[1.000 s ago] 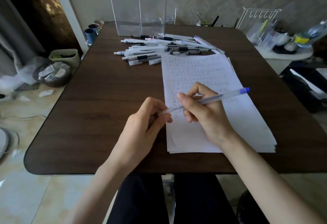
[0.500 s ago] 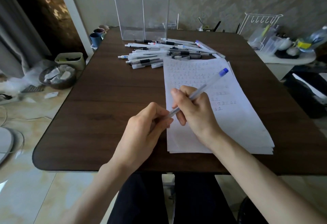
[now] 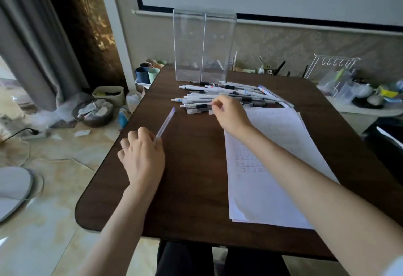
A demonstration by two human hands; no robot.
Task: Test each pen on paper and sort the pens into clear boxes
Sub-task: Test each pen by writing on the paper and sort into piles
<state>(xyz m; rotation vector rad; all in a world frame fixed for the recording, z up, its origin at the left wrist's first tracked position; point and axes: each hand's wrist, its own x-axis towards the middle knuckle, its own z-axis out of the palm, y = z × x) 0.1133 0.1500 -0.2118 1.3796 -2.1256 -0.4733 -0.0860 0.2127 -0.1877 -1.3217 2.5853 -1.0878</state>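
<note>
Left hand (image 3: 141, 156) grips the blue-capped pen (image 3: 166, 121) by its lower end, above the tabletop (image 3: 196, 188) near its left edge. Right hand (image 3: 229, 115) curls its fingers over the pen pile (image 3: 218, 93), which lies before the clear boxes (image 3: 204, 44) at the far edge; whether it holds a pen cannot be told.

Pen (image 3: 166, 121): lower end hidden under left hand (image 3: 142, 156); its fingertips not visible. Right hand (image 3: 229, 114): fingertips (image 3: 215, 104) blurred over pen pile (image 3: 235, 94); grip on any pen undetermined. Paper (image 3: 250, 199) partly covered by right forearm; writing too small to read. Clear boxes (image 3: 218, 44) beyond right hand: contents indistinct. Both forearms cut by bottom edge.
</note>
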